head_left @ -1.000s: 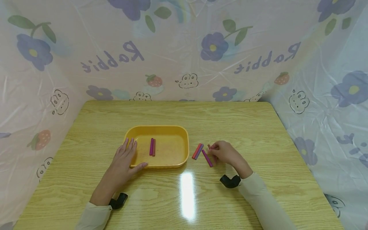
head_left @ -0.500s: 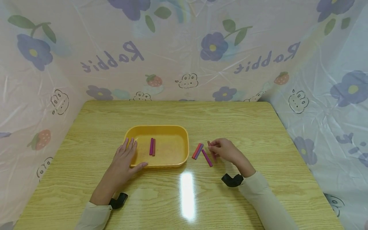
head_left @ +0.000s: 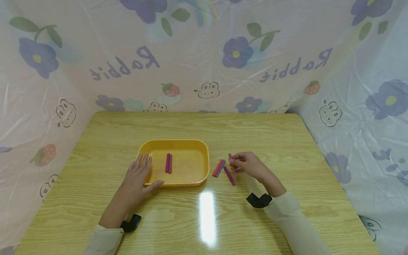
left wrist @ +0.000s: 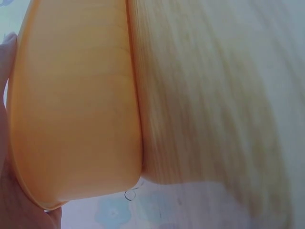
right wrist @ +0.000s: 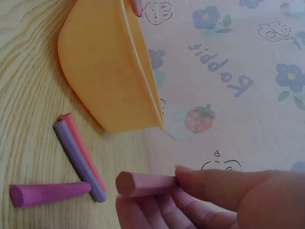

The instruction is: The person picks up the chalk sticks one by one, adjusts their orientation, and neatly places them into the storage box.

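My right hand [head_left: 251, 165] pinches a pinkish-brown, crayon-like stick [right wrist: 143, 184] between thumb and fingers, just above the table to the right of the yellow tray [head_left: 188, 143]. The stick's blunt end points out of the grip in the right wrist view. Beside this hand lie a magenta stick [head_left: 229, 176], a red stick [head_left: 218, 167] and a purple stick [head_left: 220, 168], the last two side by side. My left hand [head_left: 137, 177] rests over the tray's left end, fingers extended across the rim and thumb along the near side. Inside the tray, a magenta stick [head_left: 167, 163] and a brownish-red stick [head_left: 170, 164] lie together.
The wood-grain table [head_left: 178, 219] carries the tray left of its middle. A patterned curtain [head_left: 191, 53] with flowers and rabbits stands behind it and at both sides. Each wrist wears a black camera mount, such as the right mount [head_left: 259, 200].
My right hand has lifted the pinkish-brown stick from the table and moved slightly up and leftward with it. The left hand, tray and other sticks stay where they were.
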The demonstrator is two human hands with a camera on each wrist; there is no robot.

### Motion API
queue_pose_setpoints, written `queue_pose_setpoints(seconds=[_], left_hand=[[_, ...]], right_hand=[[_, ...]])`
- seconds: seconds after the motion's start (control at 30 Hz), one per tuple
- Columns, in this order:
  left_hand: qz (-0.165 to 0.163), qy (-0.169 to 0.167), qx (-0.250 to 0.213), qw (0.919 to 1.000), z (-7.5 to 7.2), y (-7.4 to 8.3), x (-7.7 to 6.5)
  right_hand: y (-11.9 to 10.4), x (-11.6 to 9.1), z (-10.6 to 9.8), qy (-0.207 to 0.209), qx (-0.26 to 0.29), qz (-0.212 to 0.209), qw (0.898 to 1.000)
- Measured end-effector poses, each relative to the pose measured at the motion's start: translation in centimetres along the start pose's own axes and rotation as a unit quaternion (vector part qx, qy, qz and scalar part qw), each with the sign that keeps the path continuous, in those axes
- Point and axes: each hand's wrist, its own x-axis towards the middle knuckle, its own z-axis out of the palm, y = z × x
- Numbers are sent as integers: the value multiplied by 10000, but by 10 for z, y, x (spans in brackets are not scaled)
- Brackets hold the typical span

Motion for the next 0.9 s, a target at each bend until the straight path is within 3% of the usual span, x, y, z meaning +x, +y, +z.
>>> queue_pose_setpoints(seconds=[0.9], left_hand=[[-28, -6, 7, 10000, 0, 0, -1]], right_hand=[[-11, 6, 11, -35, 793, -381, 9961]])
